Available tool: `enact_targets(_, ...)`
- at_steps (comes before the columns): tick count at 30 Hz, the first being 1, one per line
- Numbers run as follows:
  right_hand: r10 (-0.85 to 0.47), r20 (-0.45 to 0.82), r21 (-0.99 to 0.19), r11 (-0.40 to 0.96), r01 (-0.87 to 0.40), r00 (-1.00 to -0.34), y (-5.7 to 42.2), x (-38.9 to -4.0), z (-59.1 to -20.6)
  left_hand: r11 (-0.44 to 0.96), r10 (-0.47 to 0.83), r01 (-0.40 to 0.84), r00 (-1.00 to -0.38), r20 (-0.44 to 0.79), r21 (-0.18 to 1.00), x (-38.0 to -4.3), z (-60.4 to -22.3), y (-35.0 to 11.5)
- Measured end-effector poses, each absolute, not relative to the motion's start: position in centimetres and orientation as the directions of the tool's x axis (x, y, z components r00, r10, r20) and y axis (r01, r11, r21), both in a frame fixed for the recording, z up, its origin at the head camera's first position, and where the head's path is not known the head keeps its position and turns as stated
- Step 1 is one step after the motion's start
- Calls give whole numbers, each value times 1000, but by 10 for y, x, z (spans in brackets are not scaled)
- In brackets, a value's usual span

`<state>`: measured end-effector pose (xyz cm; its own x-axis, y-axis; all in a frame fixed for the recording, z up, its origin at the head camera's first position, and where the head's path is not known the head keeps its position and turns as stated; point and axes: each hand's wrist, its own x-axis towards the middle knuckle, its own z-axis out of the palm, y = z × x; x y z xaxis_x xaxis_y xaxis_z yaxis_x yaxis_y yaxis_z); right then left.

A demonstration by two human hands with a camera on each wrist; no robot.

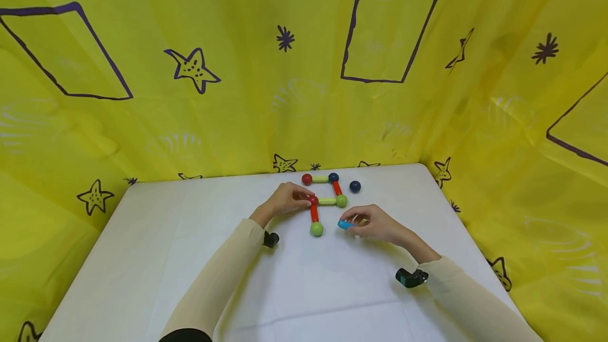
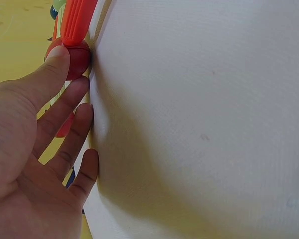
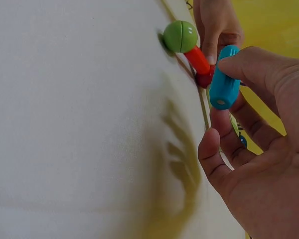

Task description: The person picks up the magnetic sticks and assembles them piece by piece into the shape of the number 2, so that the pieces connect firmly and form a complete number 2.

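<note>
On the white table lies a zigzag chain of balls and short rods. My left hand (image 1: 286, 198) pinches its middle red ball (image 2: 78, 59) between thumb and fingers. From that ball a red rod (image 1: 314, 214) runs toward me to a green ball (image 1: 316, 229), and a light green rod (image 1: 327, 201) runs right to another green ball (image 1: 341, 200). My right hand (image 1: 375, 222) holds a loose blue rod (image 3: 224, 77) between thumb and fingertips, just right of the near green ball. A small hole shows in the rod's end.
The chain's far part has a second red rod (image 1: 337, 188), a dark blue ball (image 1: 333, 177), another light green rod (image 1: 320, 179) and a red ball (image 1: 307, 179). A loose dark blue ball (image 1: 355, 187) sits right of it. Yellow patterned curtain (image 1: 313, 120) borders the table.
</note>
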<state>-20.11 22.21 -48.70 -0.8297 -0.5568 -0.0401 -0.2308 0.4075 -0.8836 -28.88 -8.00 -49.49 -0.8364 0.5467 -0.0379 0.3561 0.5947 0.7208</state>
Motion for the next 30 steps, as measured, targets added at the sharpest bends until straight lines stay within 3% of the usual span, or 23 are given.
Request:
enact_targets(16,-629,-42,-799,487,-352,-777,210,-226,-485,599,540,329,-839,-66,730,-292,-497,-80)
enact_targets(30,-635,-86,-777,525,-347,-767,196,-229,-498,589,558,370,-829,-30,719,-292,-498,-81)
